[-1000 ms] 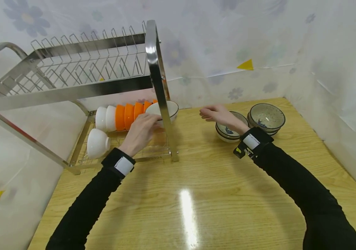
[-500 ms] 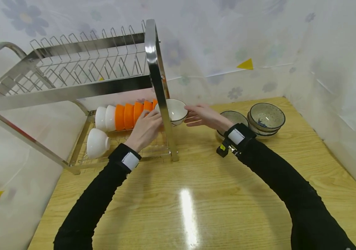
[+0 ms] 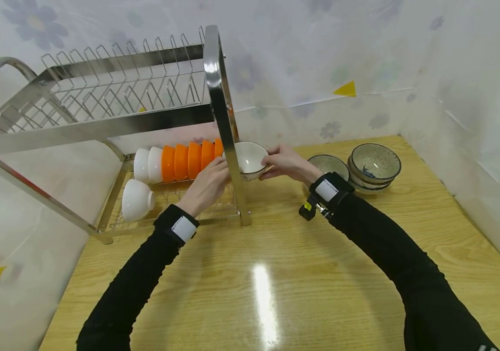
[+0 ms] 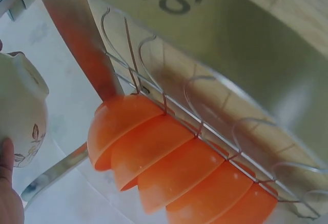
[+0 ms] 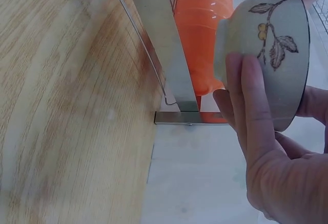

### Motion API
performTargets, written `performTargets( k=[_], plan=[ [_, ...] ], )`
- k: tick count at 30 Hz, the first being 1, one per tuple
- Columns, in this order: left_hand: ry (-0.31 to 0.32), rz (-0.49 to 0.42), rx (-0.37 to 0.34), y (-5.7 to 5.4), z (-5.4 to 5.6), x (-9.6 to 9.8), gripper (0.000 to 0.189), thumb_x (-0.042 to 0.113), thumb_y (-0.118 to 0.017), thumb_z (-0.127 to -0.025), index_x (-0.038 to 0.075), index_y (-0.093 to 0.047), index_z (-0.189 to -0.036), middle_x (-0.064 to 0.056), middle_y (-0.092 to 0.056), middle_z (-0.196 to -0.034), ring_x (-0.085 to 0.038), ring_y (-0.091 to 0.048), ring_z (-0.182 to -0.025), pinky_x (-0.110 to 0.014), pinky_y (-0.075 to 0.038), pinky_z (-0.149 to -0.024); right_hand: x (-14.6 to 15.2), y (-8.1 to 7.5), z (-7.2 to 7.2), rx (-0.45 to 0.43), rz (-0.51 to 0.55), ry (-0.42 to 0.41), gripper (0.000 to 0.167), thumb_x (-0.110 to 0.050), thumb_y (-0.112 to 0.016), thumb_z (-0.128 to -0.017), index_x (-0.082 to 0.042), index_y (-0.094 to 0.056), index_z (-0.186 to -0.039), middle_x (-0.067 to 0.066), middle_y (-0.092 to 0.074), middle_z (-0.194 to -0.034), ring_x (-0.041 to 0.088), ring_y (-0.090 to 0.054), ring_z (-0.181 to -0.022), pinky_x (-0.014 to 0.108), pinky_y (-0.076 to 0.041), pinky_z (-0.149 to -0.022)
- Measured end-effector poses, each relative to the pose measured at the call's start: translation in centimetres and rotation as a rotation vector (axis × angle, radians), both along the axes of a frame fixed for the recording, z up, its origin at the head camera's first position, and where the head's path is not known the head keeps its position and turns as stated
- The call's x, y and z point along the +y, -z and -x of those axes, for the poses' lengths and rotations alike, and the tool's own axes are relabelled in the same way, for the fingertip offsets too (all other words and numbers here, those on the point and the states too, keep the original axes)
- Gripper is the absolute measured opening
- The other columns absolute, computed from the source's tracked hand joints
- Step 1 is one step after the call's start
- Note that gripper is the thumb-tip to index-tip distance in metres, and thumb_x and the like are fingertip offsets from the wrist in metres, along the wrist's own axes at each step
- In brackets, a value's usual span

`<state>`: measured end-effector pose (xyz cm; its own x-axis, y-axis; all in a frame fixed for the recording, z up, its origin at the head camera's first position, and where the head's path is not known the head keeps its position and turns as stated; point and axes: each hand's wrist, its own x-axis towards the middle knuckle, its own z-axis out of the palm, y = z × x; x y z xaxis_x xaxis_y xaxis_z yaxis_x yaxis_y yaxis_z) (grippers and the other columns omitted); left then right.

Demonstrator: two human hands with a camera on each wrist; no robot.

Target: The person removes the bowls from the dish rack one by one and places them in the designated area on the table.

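Note:
A white bowl [image 3: 250, 157] with a thin dark rim is held by both hands at the right post of the metal dish rack. Its painted branch of leaves shows in the right wrist view. My left hand [image 3: 206, 187] reaches inside the rack and grips the bowl's left side; the post hides some of its fingertips. Around the right side curls my right hand [image 3: 286, 163], thumb at the rim and fingers along the outside wall. Directly left of it, orange bowls [image 4: 169, 157] stand on edge in a row on the lower shelf.
White bowls [image 3: 141, 165] lie on their sides at the rack's left. The dish rack [image 3: 101, 130] has an upper wire tier above the hands. Speckled dark-rimmed bowls [image 3: 375, 163] stand stacked at the back right of the wooden table [image 3: 320, 282], a second stack [image 3: 329, 165] beside them.
My right hand has come left from over the speckled bowls and taken hold of the white bowl. The bowl has shifted right past the post, with my left hand still on it.

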<state>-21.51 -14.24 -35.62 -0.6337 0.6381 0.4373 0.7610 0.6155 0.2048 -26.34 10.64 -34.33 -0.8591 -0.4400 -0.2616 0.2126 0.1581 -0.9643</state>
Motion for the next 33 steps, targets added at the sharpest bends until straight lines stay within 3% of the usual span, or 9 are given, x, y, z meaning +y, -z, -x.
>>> performTargets(
  k=[4, 8, 18, 23, 26, 33],
  plan=[
    [0.045, -0.103, -0.073, 0.3, 0.0, 0.1, 0.032, -0.002, -0.059, -0.098, 0.004, -0.066, -0.128, -0.015, -0.062, -0.137, -0.032, -0.052, -0.127, -0.044, -0.046, -0.113, 0.3, 0.0, 0.0, 0.019, -0.005, 0.047, 0.044, 0.001, -0.047, -0.096, 0.013, -0.051, -0.138, 0.039, -0.053, -0.137, 0.019, -0.074, -0.072, 0.027, -0.064, -0.073],
    [0.039, -0.13, -0.111, 0.4, -0.1, 0.0, 0.038, -0.002, -0.061, -0.097, 0.003, -0.061, -0.134, -0.016, -0.053, -0.146, -0.032, -0.046, -0.138, -0.046, -0.039, -0.12, 0.8, -0.1, 0.0, 0.04, -0.027, 0.093, 0.042, 0.001, -0.048, -0.096, 0.014, -0.054, -0.135, 0.039, -0.056, -0.133, 0.019, -0.074, -0.069, 0.028, -0.064, -0.071],
    [-0.059, -0.045, -0.195, 0.5, -0.1, -1.0, 0.067, 0.011, -0.064, -0.098, 0.004, -0.032, -0.157, -0.017, -0.031, -0.164, -0.034, -0.028, -0.153, -0.049, -0.027, -0.126, 3.7, -0.1, -0.1, 0.043, -0.033, 0.108, 0.042, 0.001, -0.047, -0.098, 0.014, -0.051, -0.138, 0.037, -0.051, -0.137, 0.018, -0.074, -0.072, 0.025, -0.063, -0.071],
    [-0.131, 0.011, -0.207, 0.5, -0.2, -2.0, 0.068, 0.017, -0.062, -0.1, 0.006, -0.029, -0.158, -0.016, -0.028, -0.166, -0.034, -0.024, -0.155, -0.05, -0.025, -0.127, 5.4, -0.3, -0.1, 0.051, -0.048, 0.105, 0.044, 0.001, -0.048, -0.099, 0.014, -0.048, -0.14, 0.036, -0.051, -0.134, 0.017, -0.074, -0.073, 0.027, -0.064, -0.075],
    [-0.161, 0.047, -0.215, 0.5, -0.2, -2.7, 0.067, 0.02, -0.062, -0.101, 0.005, -0.029, -0.158, -0.017, -0.027, -0.166, -0.036, -0.022, -0.156, -0.052, -0.023, -0.127, 6.4, -0.5, -0.1, 0.056, -0.053, 0.108, 0.043, 0.002, -0.048, -0.098, 0.015, -0.048, -0.14, 0.032, -0.055, -0.127, 0.018, -0.074, -0.074, 0.028, -0.064, -0.074],
    [-0.206, 0.105, -0.232, 0.5, -0.4, -4.3, 0.067, 0.021, -0.062, -0.1, 0.003, -0.031, -0.157, -0.019, -0.028, -0.165, -0.037, -0.019, -0.156, -0.057, -0.023, -0.126, 8.7, -0.9, -0.5, 0.06, -0.075, 0.114, 0.041, 0.002, -0.05, -0.099, 0.017, -0.048, -0.137, 0.009, -0.068, -0.093, 0.017, -0.075, -0.073, 0.029, -0.064, -0.073]
  ],
)
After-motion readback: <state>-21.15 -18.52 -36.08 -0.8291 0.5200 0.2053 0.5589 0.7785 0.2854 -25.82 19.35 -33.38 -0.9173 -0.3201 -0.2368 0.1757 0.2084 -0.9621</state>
